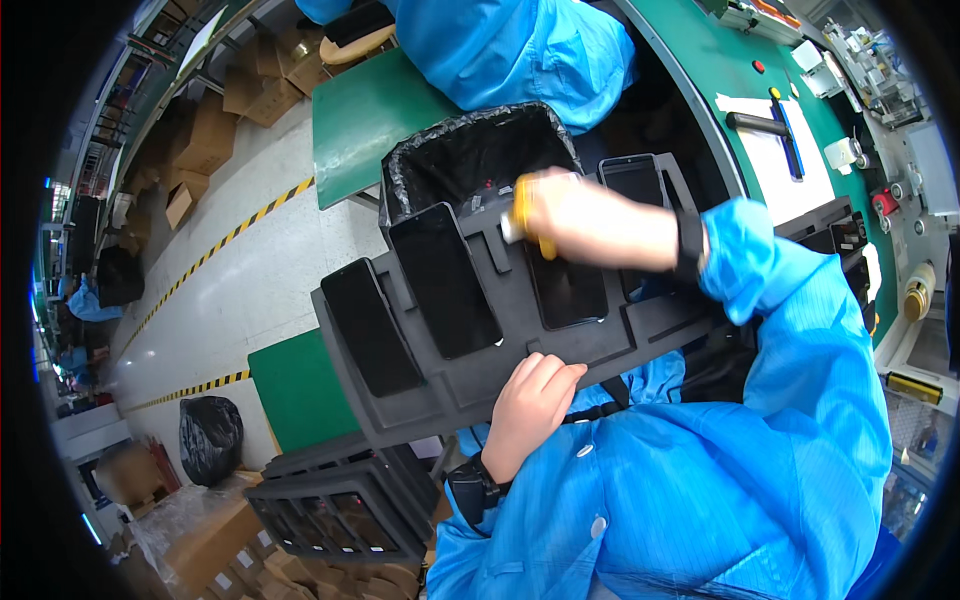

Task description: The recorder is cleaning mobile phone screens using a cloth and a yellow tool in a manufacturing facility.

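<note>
A dark grey tray [470,385] lies across in front of me, with several black smartphones in its slots. One phone [372,328] is at the left end, and a second phone [446,282] sits beside it. Over a third phone [572,295], my right hand [570,215] is closed on a yellow tool [522,205] with a whitish end; motion blurs it, so its kind is unclear. Another phone [632,178] is partly hidden behind my right forearm. My left hand [537,400] grips the tray's near edge, fingers on top.
A bin lined with a black bag [400,165] stands just beyond the tray. Across from me is a person in a blue coat [520,60]. More trays with phones [335,520] are stacked at lower left. The green bench [700,60] at right holds a black-handled tool [757,124].
</note>
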